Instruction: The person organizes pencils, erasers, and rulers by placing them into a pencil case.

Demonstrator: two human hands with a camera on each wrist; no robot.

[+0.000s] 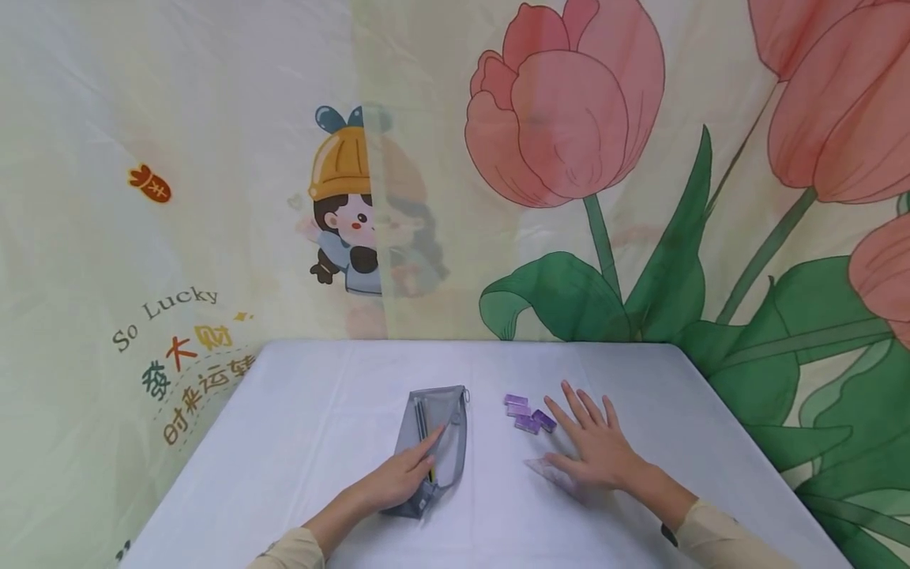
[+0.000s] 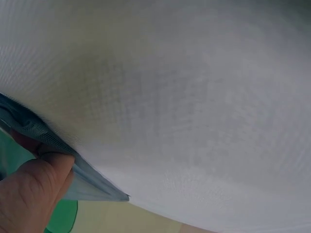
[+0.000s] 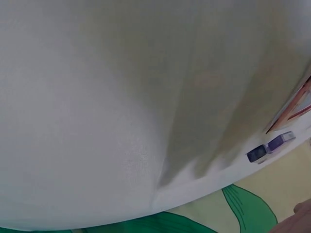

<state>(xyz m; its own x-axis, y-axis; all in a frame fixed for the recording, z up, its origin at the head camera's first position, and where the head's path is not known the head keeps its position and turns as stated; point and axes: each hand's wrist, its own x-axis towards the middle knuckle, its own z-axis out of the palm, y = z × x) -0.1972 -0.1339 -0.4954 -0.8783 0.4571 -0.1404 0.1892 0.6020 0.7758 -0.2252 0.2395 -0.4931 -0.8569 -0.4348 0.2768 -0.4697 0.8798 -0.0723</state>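
Note:
My left hand (image 1: 401,476) pinches the near left side of a grey mesh pencil case (image 1: 407,435), its index finger stretched over the top. Through the mesh show a few dark pencils (image 1: 423,417) and a yellow one (image 1: 431,474). In the left wrist view, thumb and fingers grip the case's edge (image 2: 92,177). My right hand (image 1: 596,446) is spread, fingers apart. Partly under its thumb lies a pale, blurred, pointed piece (image 1: 543,469); its kind cannot be made out. Several small purple blocks (image 1: 527,424) lie just left of the right fingertips.
A white cloth covers the table (image 1: 320,427), and its far edge meets a hanging curtain (image 1: 426,316) printed with tulips and a cartoon figure. In the right wrist view, two purple blocks (image 3: 275,143) sit near a brown-edged pointed piece (image 3: 291,109).

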